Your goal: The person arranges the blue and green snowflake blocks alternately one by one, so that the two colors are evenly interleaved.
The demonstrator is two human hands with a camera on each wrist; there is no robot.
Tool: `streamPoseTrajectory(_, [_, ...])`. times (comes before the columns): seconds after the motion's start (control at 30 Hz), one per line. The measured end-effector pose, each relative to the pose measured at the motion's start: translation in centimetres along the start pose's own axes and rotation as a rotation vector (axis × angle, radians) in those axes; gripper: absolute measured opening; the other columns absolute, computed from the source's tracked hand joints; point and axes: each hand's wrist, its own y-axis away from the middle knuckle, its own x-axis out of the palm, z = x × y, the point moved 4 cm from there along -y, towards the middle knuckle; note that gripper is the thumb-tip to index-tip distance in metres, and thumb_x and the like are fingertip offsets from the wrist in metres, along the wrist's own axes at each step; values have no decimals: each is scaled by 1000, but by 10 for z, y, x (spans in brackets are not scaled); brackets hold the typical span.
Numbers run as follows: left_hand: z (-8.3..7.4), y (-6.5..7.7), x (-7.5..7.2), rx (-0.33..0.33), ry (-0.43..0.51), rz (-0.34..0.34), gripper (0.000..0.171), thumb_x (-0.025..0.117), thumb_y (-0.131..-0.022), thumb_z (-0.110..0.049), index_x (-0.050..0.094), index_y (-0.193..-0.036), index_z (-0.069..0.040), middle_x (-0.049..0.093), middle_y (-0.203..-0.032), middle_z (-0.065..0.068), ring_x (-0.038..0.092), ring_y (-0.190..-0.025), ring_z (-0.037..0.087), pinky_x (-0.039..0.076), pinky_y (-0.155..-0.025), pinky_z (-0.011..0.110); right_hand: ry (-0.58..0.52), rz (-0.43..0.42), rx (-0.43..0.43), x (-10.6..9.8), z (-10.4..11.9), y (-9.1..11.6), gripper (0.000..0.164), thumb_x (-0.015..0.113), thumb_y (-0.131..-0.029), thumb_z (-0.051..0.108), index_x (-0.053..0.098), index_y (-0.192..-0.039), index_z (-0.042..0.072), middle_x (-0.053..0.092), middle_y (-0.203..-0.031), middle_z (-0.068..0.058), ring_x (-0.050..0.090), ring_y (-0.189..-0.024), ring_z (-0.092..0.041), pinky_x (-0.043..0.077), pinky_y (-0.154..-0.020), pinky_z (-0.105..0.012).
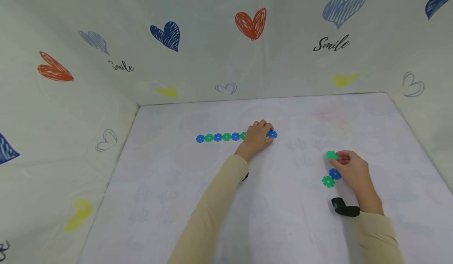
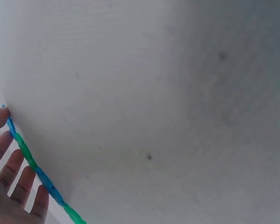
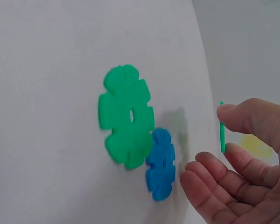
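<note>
A straight row of joined blue and green flower-shaped discs [image 1: 218, 137] lies toward the far side of the table. My left hand [image 1: 257, 136] covers part of it and grips the row at its right end, by a blue disc [image 1: 272, 134]. In the left wrist view, the thumb and fingers hold the row's edge [image 2: 49, 184]. Between thumb and fingertip, my right hand [image 1: 354, 171] pinches a green disc [image 1: 331, 155], seen edge-on in the right wrist view. Just below it lie a loose blue disc [image 3: 160, 164] and a loose green disc [image 3: 128, 116], close together.
The white table [image 1: 170, 224] is bordered by a pale cloth wall printed with hearts, including a red heart [image 1: 251, 24]. A black wrist-camera mount [image 1: 345, 208] sticks out by the right sleeve, near the loose discs.
</note>
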Motion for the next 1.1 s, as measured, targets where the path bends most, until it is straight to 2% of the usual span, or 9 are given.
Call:
streamPoseTrajectory(0.3, [0, 1, -1, -5, 15, 17, 35, 56, -91, -40, 52, -122, -24, 51, -120, -4, 46, -111, 15, 42, -95, 31, -7, 28, -75, 8, 28, -8, 50, 58, -91, 29, 46, -120, -9, 55, -107, -24, 53, -97, -34, 48, -83, -44])
streamPoseTrajectory(0.33, [0, 2, -1, -4, 17, 17, 35, 56, -91, -40, 52, -122, -24, 51, -120, -4, 46, -111, 15, 41, -95, 31, -23, 47, -96, 10, 31, -10, 51, 58, -91, 29, 45, -120, -11, 54, -108, -26, 53, -98, -36, 47, -85, -47])
streamPoseTrajectory(0.7, [1, 0, -1, -7, 36, 13, 34, 58, -90, -40, 54, -119, -24, 51, -120, -5, 45, -111, 15, 40, -97, 31, -43, 152, -153, 38, 57, -27, 48, 57, -91, 27, 46, -121, -9, 55, -112, -26, 54, -102, -35, 48, -84, -43])
streamPoseTrajectory(1.1, [0, 2, -2, -31, 13, -10, 33, 59, -89, -41, 56, -118, -25, 54, -116, -6, 48, -109, 14, 42, -94, 29, -16, 163, -190, 58, 81, -46, 42, 60, -90, 22, 49, -116, -9, 58, -107, -25, 56, -97, -33, 48, -83, -43])
